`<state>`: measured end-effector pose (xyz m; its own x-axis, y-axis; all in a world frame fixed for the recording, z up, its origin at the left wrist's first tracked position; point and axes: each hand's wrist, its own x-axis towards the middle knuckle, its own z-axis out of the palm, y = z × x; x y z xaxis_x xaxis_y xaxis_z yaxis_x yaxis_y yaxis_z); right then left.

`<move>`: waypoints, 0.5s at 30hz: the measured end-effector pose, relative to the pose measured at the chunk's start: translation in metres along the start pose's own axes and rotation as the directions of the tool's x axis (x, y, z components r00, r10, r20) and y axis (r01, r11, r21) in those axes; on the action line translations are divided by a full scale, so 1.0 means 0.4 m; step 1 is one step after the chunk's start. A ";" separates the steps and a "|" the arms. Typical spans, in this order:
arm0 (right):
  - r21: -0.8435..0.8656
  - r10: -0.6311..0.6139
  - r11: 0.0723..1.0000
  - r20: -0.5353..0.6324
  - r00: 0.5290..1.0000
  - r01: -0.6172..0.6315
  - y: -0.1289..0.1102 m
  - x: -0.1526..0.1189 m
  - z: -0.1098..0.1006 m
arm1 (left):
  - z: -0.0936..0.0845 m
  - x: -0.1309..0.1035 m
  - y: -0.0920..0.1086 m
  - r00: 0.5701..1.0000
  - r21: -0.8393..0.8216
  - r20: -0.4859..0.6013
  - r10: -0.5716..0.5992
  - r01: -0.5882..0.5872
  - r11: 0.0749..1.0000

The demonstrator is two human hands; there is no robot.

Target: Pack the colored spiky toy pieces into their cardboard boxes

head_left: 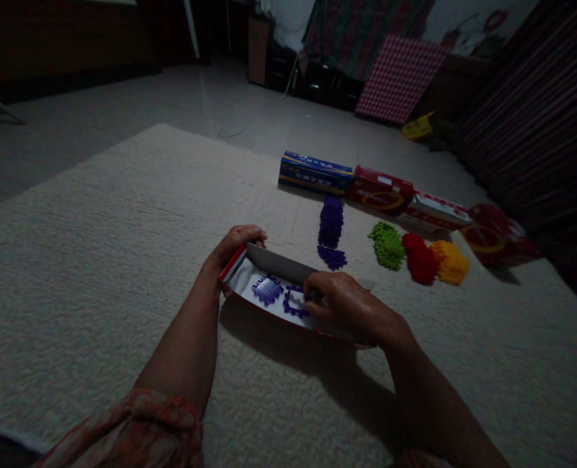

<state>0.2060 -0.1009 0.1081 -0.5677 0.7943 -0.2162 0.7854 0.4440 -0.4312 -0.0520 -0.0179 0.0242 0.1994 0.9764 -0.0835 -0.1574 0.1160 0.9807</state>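
Note:
A shallow open cardboard box [280, 260] with red outer edges and a pale lining lies before me on the carpet. My left hand [237, 242] is wrapped round its far left corner. Inside lie a purple notched puzzle tile [267, 290] and, to its right, a purple notched puzzle frame [293, 311] with an open middle. My right hand [339, 299] reaches in over the box's right half, its thumb and fingers pinched at the frame's right side. That hand hides the frame's right part and much of the box's right end.
Stacked purple pieces [331, 224] lie beyond the box. Green [387, 246], red [419, 259] and yellow [450, 262] piles sit to the right. A blue box [315, 174], a red box [380, 190], a white-topped box [436, 213] and another red box [500, 235] stand behind.

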 end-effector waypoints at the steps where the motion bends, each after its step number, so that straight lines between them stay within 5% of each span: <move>1: -0.036 -0.012 0.999 0.006 1.000 0.013 -0.003 -0.001 0.002 | -0.001 0.000 -0.002 1.000 -0.001 0.000 0.001 -0.001 1.000; 15: -0.255 -0.002 0.967 0.084 0.996 0.023 -0.002 0.019 0.038 | -0.003 0.005 -0.004 1.000 -0.013 0.007 -0.004 0.004 1.000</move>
<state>0.1974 -0.1016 0.0934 -0.5878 0.7559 -0.2884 0.8090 0.5534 -0.1983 -0.0524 -0.0161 0.0223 0.2063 0.9747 -0.0864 -0.1695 0.1226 0.9779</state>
